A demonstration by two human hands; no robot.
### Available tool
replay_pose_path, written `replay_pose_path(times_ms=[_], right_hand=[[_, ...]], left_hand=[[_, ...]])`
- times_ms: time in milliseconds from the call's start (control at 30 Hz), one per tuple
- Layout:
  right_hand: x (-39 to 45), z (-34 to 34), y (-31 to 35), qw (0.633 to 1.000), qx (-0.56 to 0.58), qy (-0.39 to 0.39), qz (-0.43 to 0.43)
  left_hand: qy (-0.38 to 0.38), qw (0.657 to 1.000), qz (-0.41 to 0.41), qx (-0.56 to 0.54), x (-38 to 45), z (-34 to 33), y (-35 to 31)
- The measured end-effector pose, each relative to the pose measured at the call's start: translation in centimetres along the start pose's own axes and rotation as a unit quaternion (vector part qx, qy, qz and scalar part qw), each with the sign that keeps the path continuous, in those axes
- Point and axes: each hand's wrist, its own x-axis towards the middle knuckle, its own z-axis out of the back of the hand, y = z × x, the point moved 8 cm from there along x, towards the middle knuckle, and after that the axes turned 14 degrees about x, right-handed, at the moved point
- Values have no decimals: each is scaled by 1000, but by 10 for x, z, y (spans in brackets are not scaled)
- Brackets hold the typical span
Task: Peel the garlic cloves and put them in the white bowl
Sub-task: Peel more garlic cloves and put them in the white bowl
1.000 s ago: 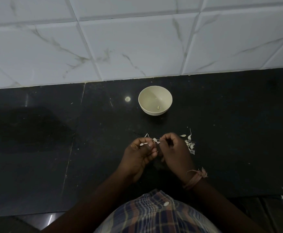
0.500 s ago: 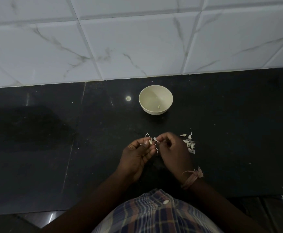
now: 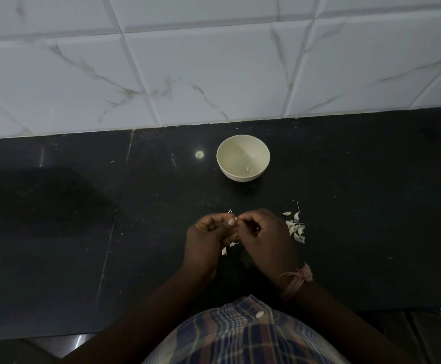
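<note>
The white bowl (image 3: 243,148) stands on the black counter beyond my hands, with one peeled clove (image 3: 247,168) lying inside. Both hands meet over the counter in front of it. My left hand (image 3: 209,240) is curled and pinches a small garlic clove (image 3: 236,219) between thumb and fingers; only a pale tip of it shows. My right hand (image 3: 265,237) pinches the same clove from the other side with thumb and forefinger. A small heap of unpeeled cloves (image 3: 296,228) lies just right of my right hand.
Bits of garlic skin (image 3: 228,246) lie on the black counter (image 3: 358,206) under my hands. A white marble-tiled wall (image 3: 214,61) rises behind the bowl. The counter's front edge runs near my checked shirt (image 3: 240,334).
My hands have closed in on each other, fingertips now touching around the clove. More skin scraps show below my left hand.
</note>
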Motion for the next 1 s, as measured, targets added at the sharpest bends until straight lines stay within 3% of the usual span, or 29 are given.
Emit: replay_pose_path(times_ms=[133, 567, 867, 1000], right_hand=[[2, 0, -3, 1000, -3, -3, -17], [8, 6, -6, 999, -23, -16, -16], [13, 6, -10, 999, -17, 19, -35], [12, 7, -20, 995, 27, 11, -96]], left_hand=[[-8, 998, -29, 57, 0, -1, -7], [2, 997, -17, 72, -1, -7, -5], [28, 996, -19, 78, 3, -7, -9], [63, 997, -8, 52, 2, -15, -9]])
